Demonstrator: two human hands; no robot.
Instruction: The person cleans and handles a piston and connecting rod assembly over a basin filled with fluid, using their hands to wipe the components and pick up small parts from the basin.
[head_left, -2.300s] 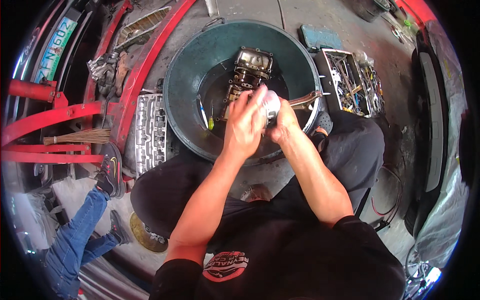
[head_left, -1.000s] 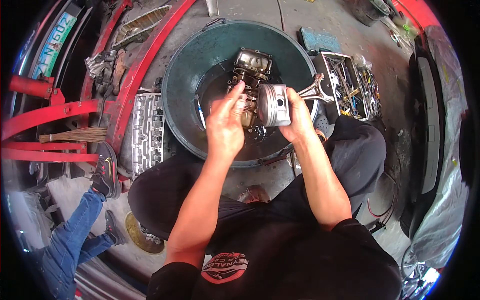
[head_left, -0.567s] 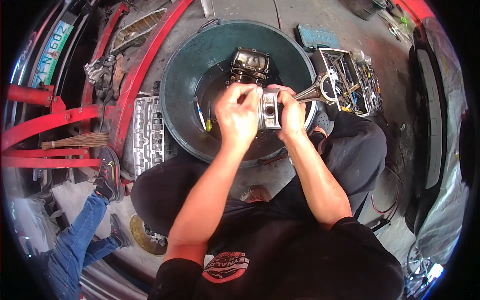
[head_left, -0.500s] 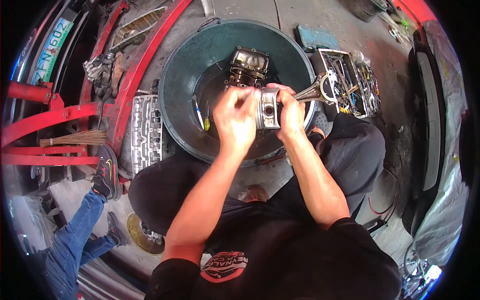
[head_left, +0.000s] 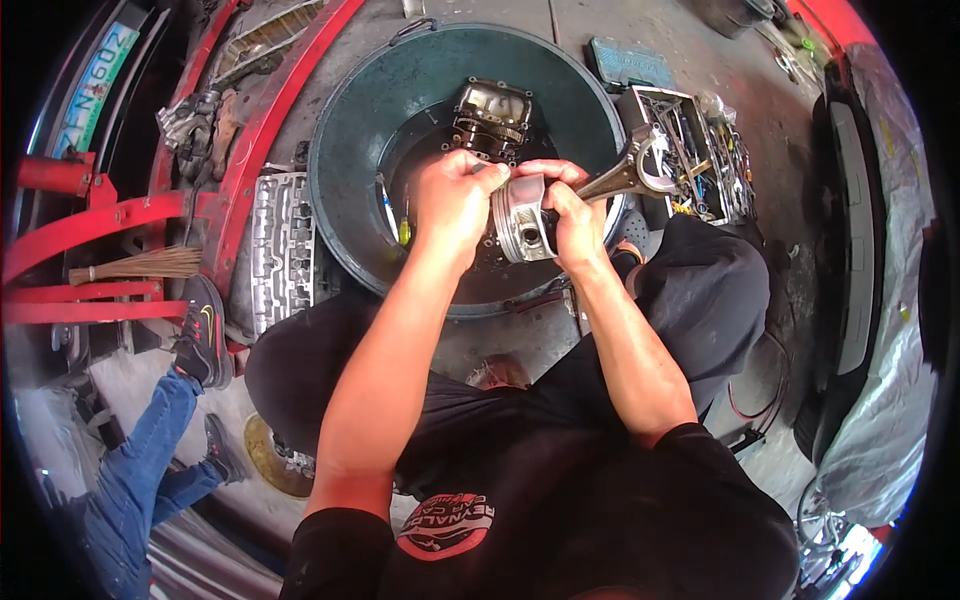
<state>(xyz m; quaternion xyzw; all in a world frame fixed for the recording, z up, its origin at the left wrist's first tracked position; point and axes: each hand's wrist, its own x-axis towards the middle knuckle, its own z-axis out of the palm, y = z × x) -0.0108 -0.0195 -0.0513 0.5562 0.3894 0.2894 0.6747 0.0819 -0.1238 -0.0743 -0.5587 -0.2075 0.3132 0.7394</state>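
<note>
My right hand [head_left: 578, 228] is closed round a silver piston [head_left: 522, 232], its side hole and ring grooves showing. The connecting rod [head_left: 620, 170] sticks out to the upper right. My left hand [head_left: 455, 205] has its fingers bent and pinched at the piston's upper left edge; whether a ring is between them I cannot make out. Below my hands is a wide dark green tub [head_left: 355, 120] with dark liquid in it. A dark metal engine part [head_left: 490, 105] lies in it, and a yellow-handled screwdriver [head_left: 404, 230] is at its left.
A cylinder head [head_left: 280, 250] lies left of the tub, beside red metal bars [head_left: 110, 215] and a straw brush [head_left: 140, 265]. An open toolbox [head_left: 675, 150] and teal case [head_left: 630, 62] are at the right. A co-worker's jeans-clad leg [head_left: 160, 420] reaches in from lower left.
A second ago my left hand was apart from the piston; it came to its edge. Since then both hands have shifted slightly left and the piston has tilted. The view has shifted a little.
</note>
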